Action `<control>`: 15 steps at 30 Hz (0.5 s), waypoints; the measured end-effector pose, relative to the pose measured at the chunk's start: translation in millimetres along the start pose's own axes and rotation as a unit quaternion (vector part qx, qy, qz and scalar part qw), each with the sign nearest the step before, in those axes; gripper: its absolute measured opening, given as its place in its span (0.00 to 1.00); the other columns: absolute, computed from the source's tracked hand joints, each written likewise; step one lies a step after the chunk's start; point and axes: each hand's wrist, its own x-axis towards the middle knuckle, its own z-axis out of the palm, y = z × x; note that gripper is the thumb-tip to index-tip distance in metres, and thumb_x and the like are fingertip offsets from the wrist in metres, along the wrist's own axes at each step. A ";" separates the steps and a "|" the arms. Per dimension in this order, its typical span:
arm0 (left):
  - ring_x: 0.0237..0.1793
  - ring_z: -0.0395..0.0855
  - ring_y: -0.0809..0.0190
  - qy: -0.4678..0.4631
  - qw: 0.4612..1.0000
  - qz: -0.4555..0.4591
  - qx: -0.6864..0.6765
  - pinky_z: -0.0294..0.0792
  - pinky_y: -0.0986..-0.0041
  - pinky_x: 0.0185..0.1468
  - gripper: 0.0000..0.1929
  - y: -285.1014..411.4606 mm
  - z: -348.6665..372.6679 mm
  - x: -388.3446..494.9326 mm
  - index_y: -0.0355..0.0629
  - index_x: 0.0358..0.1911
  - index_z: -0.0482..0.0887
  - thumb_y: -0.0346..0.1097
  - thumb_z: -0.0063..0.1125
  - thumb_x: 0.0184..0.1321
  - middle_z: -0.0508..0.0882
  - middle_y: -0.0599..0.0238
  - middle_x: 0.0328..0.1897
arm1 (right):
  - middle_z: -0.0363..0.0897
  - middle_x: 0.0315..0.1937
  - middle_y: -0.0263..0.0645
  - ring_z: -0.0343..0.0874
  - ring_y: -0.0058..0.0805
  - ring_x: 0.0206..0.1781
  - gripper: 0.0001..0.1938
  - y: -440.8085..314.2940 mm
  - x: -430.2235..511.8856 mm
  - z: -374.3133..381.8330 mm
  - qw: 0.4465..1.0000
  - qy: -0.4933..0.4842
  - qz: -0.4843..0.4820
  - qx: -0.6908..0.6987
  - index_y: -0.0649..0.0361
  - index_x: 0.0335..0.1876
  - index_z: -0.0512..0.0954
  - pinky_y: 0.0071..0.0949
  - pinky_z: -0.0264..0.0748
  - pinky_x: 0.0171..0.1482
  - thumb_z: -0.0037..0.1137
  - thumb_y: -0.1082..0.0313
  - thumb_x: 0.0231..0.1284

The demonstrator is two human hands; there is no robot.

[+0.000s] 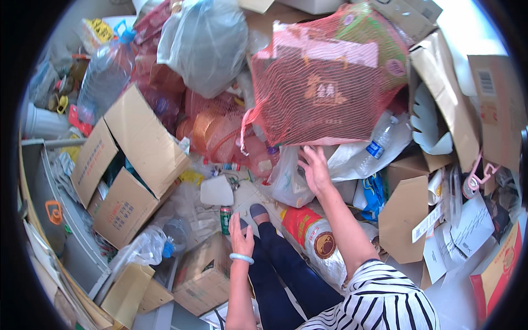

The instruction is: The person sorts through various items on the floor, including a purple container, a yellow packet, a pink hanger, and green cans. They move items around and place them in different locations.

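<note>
My right hand (315, 172) reaches forward with its fingers apart. Its fingertips are at the lower edge of a red mesh bag (317, 103) stuffed with flattened printed cartons; whether they touch it I cannot tell. Right beside those fingers hangs a filled white plastic bag (288, 185). Lower down, my left hand (241, 238), with a pale bangle (241, 258) on its wrist, holds nothing and has its thumb spread. A green drink can (225, 220) stands on the floor just beyond it. Behind the mesh bag's lower right corner lies a clear plastic bottle (377, 144).
An open cardboard box (144, 144) with raised flaps stands at left. A large grey plastic bag (202, 45) and a big water jug (107, 74) sit at the back. Another cardboard box (206, 272) is near my legs. A silver-and-red sack (317, 235) lies at right, beside a torn carton (404, 218).
</note>
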 end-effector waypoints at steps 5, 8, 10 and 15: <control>0.70 0.62 0.41 -0.019 1.000 0.005 0.005 0.54 0.59 0.73 0.29 21.6 -5.3 -13.8 0.34 0.66 0.66 0.34 0.56 0.60 0.67 0.41 0.69 | 0.69 0.58 0.40 0.66 0.41 0.61 0.27 -35.0 33.3 1.1 0.942 -0.034 0.098 0.320 0.55 0.60 0.69 0.48 0.62 0.66 0.66 0.62 0.54; 0.70 0.63 0.41 -0.023 1.000 0.000 0.011 0.55 0.59 0.72 0.28 24.7 -13.3 -28.4 0.35 0.65 0.68 0.33 0.56 0.60 0.68 0.41 0.68 | 0.70 0.57 0.41 0.68 0.41 0.61 0.31 -32.2 23.0 12.2 0.929 0.011 0.097 0.358 0.55 0.61 0.67 0.48 0.64 0.66 0.69 0.58 0.54; 0.70 0.64 0.42 -0.037 0.999 -0.021 0.011 0.56 0.59 0.72 0.27 32.2 -20.5 -36.0 0.36 0.65 0.68 0.33 0.56 0.60 0.69 0.42 0.68 | 0.68 0.57 0.42 0.68 0.41 0.60 0.34 -34.5 13.3 15.7 0.924 0.024 0.101 0.369 0.55 0.63 0.66 0.47 0.65 0.66 0.70 0.54 0.53; 0.69 0.65 0.42 -0.047 0.999 -0.002 0.026 0.59 0.59 0.71 0.26 23.0 -28.7 -44.3 0.35 0.63 0.70 0.34 0.56 0.61 0.70 0.41 0.66 | 0.69 0.55 0.43 0.71 0.37 0.56 0.34 -31.0 16.6 13.4 0.960 0.029 0.068 0.271 0.59 0.61 0.66 0.40 0.70 0.62 0.66 0.46 0.56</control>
